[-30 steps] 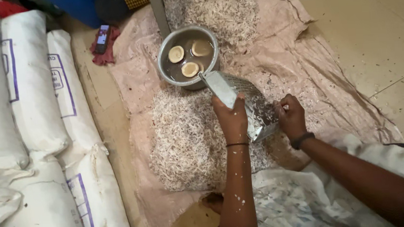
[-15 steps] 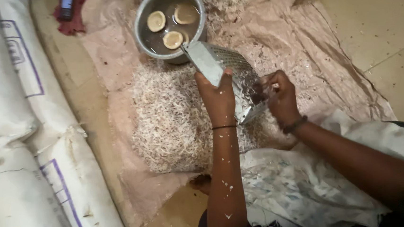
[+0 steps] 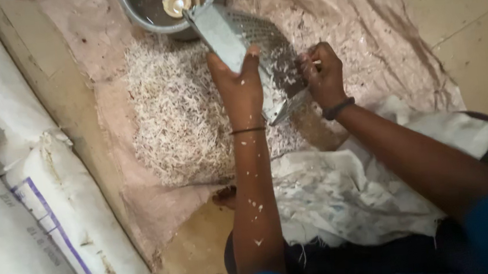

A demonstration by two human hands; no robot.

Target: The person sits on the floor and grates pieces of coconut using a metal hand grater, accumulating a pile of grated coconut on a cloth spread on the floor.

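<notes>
While steadying grater [image 3: 261,50], left hand [image 3: 239,88] upright, fingers curled.

A pale tan floor [image 3: 465,18] with faint seams fills the upper right, and bare brownish ground [image 3: 51,87] runs down the left beside a worn pinkish sheet [image 3: 140,213] spread flat and creased. Stuffed white sacks [image 3: 38,226] with blue line markings lie side by side along the left edge, touching one another. A crumpled white cloth [image 3: 351,198] lies on the sheet at lower right; the light is soft and even.
</notes>
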